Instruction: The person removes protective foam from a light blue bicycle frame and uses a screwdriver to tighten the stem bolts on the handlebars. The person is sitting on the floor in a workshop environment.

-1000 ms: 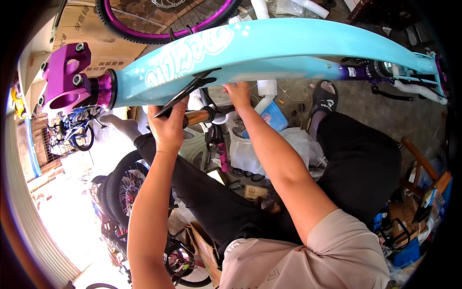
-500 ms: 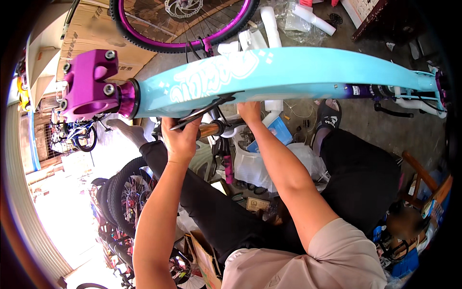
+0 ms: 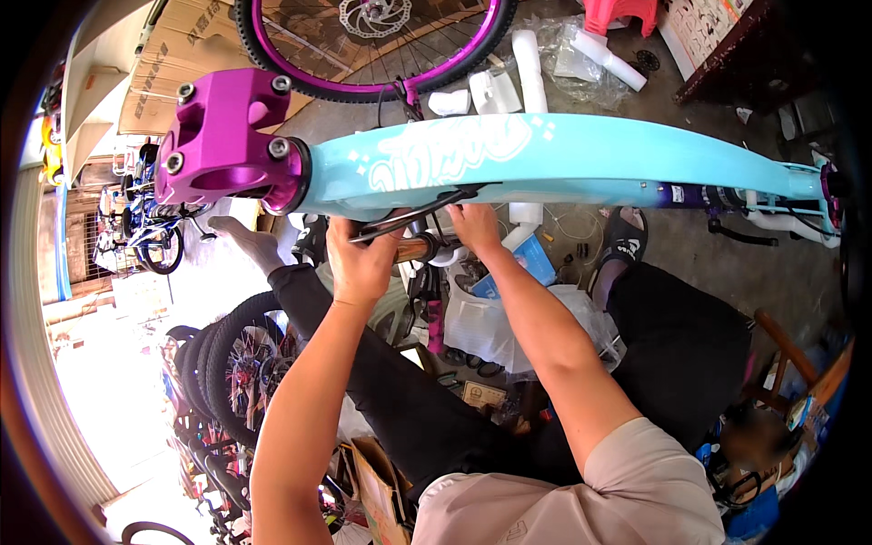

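A light blue bike frame (image 3: pixel 599 154) with white lettering lies across the view in front of me. A purple handlebar stem (image 3: pixel 222 136) with silver bolts sits at its left end. My left hand (image 3: pixel 361 263) is below the frame near that end, fingers curled beside a black cable (image 3: pixel 409 216); the frame hides their tips. My right hand (image 3: pixel 474 227) is also under the frame, to the right, with fingers bent and partly hidden. What either hand grips does not show. Between them runs a copper-brown tube (image 3: pixel 414 248) with a dark collar.
A purple-rimmed wheel (image 3: pixel 454 65) lies on cardboard (image 3: pixel 177 68) beyond the frame. White foam tubes (image 3: pixel 529 73) and clear plastic are scattered near it. Tyres (image 3: pixel 222 372) stand at lower left, with a blue bike (image 3: pixel 154 238) behind. A red stool (image 3: pixel 622 14) is at the top.
The view has shifted slightly. The frame's stem end now appears further right, with the stem tilted differently. Both hands have shifted right with the frame, staying beneath it.
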A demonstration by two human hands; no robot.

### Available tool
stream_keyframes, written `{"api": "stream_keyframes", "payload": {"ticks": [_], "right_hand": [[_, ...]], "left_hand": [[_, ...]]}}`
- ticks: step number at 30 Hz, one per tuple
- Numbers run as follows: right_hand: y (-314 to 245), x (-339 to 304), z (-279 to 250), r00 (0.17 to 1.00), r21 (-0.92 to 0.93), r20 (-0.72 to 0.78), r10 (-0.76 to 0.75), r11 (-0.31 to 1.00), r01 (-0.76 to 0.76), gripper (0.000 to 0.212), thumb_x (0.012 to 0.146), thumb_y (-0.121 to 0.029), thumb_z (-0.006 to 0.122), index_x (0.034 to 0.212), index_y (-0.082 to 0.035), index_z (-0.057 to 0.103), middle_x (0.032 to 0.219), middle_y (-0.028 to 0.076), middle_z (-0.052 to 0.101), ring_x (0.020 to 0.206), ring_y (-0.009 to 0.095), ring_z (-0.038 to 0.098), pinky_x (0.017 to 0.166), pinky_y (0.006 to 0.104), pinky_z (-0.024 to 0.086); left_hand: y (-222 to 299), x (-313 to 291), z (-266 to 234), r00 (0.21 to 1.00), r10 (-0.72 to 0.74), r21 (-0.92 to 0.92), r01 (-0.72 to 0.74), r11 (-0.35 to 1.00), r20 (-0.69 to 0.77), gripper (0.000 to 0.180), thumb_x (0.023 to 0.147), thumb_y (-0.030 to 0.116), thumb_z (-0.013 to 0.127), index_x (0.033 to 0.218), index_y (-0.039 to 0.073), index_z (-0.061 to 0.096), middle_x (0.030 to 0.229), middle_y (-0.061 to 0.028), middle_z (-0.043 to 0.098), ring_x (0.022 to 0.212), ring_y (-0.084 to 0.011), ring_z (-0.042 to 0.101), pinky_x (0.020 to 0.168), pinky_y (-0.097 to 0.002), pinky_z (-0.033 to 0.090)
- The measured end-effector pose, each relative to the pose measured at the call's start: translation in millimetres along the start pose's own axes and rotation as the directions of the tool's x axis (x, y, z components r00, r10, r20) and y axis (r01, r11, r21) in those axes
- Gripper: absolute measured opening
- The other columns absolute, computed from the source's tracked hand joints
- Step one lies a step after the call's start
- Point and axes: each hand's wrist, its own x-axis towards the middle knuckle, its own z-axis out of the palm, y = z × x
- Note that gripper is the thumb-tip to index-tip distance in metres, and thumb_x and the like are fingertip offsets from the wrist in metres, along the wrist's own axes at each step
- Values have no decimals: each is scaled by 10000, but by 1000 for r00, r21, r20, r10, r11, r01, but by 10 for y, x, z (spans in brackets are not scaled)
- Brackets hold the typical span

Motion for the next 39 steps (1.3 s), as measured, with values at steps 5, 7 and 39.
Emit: {"api": "stream_keyframes", "payload": {"ticks": [5,7,39], "right_hand": [[-105,-68,41,969,242,247,14,967,-75,304,913,-351,623,876,-65,717,880,167,708,858,391,655,764,477,510],[12,-25,58,931,236,355,81,956,-173,332,917,-397,628,901,-80,728,895,170,711,861,377,661,764,452,514],[-98,340,506,870,714,330,366,-700,24,435,1041,-353,504,1400,-107,511,1387,58,575,1287,237,538,1090,407,445]], "left_hand": [[47,-5,-57,993,-109,-67,112,992,40,231,880,125,769,1013,-1,627,806,-24,644,647,-85,560,577,-237,442],[18,-1,-61,989,-134,-63,138,989,54,338,823,135,803,1075,-11,632,934,-108,678,803,-201,632,748,-319,490],[215,7,-136,994,-74,-33,77,996,83,201,804,125,783,949,12,703,870,-145,719,775,-325,675,757,-375,511]]}}
